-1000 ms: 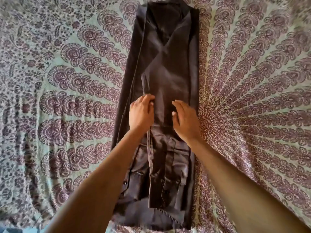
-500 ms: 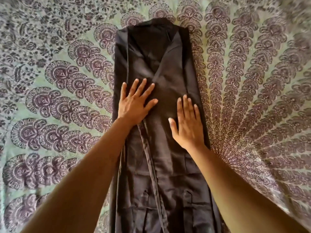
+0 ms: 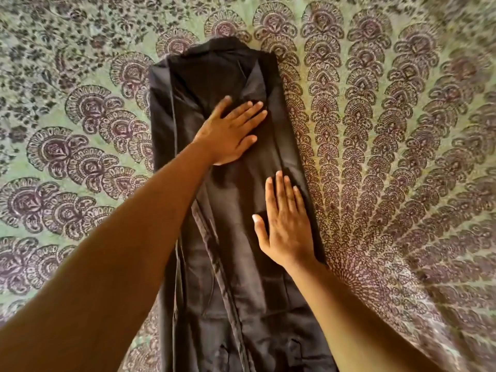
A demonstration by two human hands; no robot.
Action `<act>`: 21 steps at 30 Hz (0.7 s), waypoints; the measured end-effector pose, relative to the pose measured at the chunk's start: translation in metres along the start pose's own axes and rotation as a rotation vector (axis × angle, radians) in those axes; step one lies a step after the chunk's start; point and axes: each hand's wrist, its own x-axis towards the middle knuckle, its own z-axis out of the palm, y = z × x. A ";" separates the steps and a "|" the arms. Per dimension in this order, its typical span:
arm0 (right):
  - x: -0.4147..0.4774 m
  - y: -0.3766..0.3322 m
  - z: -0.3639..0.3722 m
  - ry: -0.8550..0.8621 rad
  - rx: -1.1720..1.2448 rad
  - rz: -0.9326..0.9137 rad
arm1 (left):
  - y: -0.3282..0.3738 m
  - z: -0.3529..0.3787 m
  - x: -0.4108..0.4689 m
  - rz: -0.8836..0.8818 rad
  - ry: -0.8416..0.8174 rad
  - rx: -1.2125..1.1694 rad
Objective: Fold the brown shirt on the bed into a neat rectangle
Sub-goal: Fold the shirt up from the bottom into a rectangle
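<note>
The brown shirt (image 3: 236,277) lies flat on the bedspread (image 3: 402,157), folded lengthwise into one long narrow strip that runs from the near edge of the view away toward the far end of the bed. That bedspread is the largest thing in sight: a pale green cloth printed all over with dark purple fan-shaped and floral motifs, it spreads out on every side of the shirt. The shirt's far end is narrower and ends in a rounded dark fold, and a raised seam or placket runs down its length, slanting from the middle of the strip toward its near end; close to the near edge, some pocket-like shapes show in the cloth, though they are too dim to tell for certain. Two bare forearms reach in from the near side across the shirt. The left hand (image 3: 230,135) rests palm down on the upper half of the shirt, toward its far end, with the fingers spread and pointing across to the shirt's right edge, flat against the fabric and grasping nothing. The right hand (image 3: 287,226) lies palm down on the middle of the shirt, closer than the left hand and just inside the shirt's right edge, its fingers straight and held close together, the thumb out to the side, likewise pressing flat and gripping nothing.
</note>
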 end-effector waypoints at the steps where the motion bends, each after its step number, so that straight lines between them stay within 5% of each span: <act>1: 0.000 0.000 0.000 -0.003 -0.004 -0.001 | -0.001 -0.002 0.007 -0.015 -0.001 0.006; 9: 0.002 0.001 0.000 -0.030 0.015 0.001 | -0.005 -0.026 0.057 -0.246 -0.026 -0.119; 14: 0.002 0.001 -0.001 -0.034 0.018 0.004 | 0.040 -0.010 0.008 -0.138 0.116 -0.168; 17: 0.003 0.001 0.000 -0.021 0.017 -0.003 | 0.039 0.005 -0.010 -0.005 0.039 -0.143; 21: 0.004 0.001 0.003 -0.008 0.020 0.000 | 0.015 -0.001 0.018 -0.050 0.013 -0.053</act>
